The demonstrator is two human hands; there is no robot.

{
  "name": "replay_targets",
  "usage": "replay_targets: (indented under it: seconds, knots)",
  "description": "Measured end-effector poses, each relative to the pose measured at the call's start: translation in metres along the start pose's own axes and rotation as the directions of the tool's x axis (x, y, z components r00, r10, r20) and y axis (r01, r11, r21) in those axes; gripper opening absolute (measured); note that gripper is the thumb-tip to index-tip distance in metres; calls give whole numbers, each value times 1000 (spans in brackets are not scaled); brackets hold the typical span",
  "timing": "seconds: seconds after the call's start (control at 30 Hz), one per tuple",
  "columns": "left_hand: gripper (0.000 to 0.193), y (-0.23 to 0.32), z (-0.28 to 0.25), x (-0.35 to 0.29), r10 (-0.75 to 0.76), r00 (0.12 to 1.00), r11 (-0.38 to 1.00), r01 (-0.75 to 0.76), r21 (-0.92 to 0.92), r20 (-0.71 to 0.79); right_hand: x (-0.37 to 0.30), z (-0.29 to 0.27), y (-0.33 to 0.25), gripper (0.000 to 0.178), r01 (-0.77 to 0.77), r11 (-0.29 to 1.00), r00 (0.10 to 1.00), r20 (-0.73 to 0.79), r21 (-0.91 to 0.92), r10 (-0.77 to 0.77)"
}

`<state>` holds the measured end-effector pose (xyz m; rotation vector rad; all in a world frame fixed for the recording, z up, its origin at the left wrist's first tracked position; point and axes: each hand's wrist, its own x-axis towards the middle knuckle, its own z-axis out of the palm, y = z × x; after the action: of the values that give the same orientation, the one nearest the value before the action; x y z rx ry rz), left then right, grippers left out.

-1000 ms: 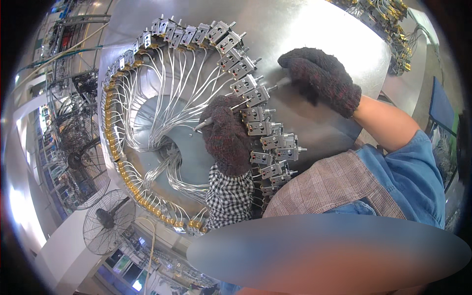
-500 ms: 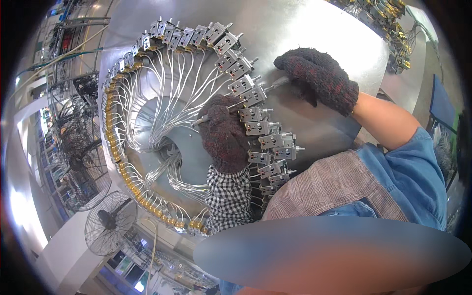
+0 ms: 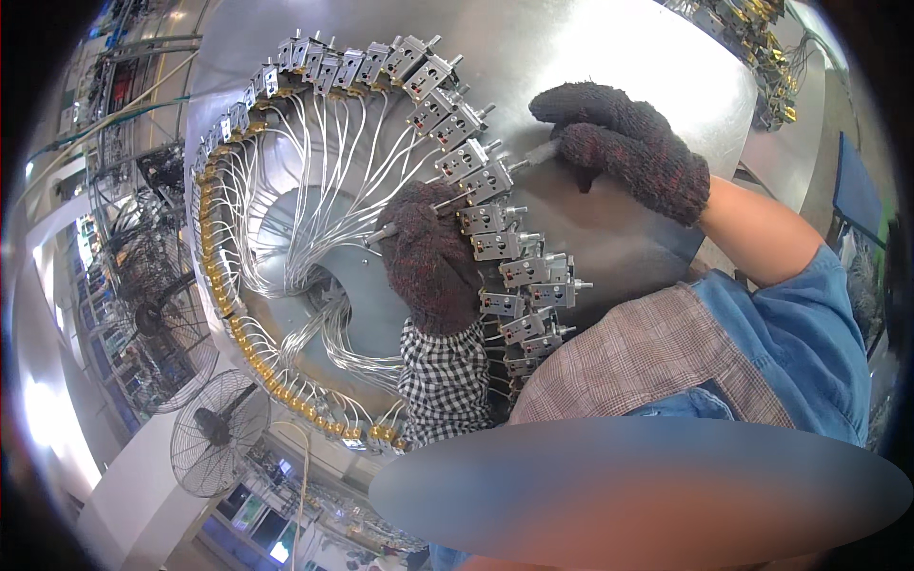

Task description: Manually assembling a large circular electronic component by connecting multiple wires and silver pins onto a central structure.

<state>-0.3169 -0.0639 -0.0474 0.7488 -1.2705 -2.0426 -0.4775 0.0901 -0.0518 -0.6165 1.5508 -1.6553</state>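
Both my hands wear dark knitted gloves. My left hand (image 3: pixel 430 262) is closed around a thin screwdriver-like tool (image 3: pixel 383 233); its grey end sticks out on the left and its slim shaft points right toward a metal box-shaped unit (image 3: pixel 488 181) with a stem. To the right of that unit, my right hand (image 3: pixel 624 147) is closed on a grey cylindrical piece (image 3: pixel 543 153) in line with the unit's stem. Its fingertips are partly hidden. Similar units line the curved rim above and below my left hand, and white leads (image 3: pixel 314 228) run from the ring inward.
Brass-coloured fittings (image 3: pixel 214 276) continue round the ring's left side. Beyond it lies a shiny metal tabletop (image 3: pixel 628 48). More brass parts with wires (image 3: pixel 762 57) sit at the far right. A standing fan (image 3: pixel 219 428) is at lower left.
My right hand has shifted slightly right and its fingers have turned a little around the grey piece. The left hand holds nearly the same place; the view has shifted slightly.
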Motion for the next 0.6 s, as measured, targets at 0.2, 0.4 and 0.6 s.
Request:
replay_targets:
  seconds: [0.2,0.4,0.6]
  knots:
    - [35,2,1,-1,25,1000,996,-25,82,-4,5,-1,-11,32,-174,983,984,40,60,171]
    - [36,1,-4,1,34,996,997,-40,69,84,3,1,-7,31,-72,997,997,13,42,71]
    - [37,1,-3,-2,46,999,997,-47,65,16,4,-1,-18,34,-189,981,980,58,-40,191]
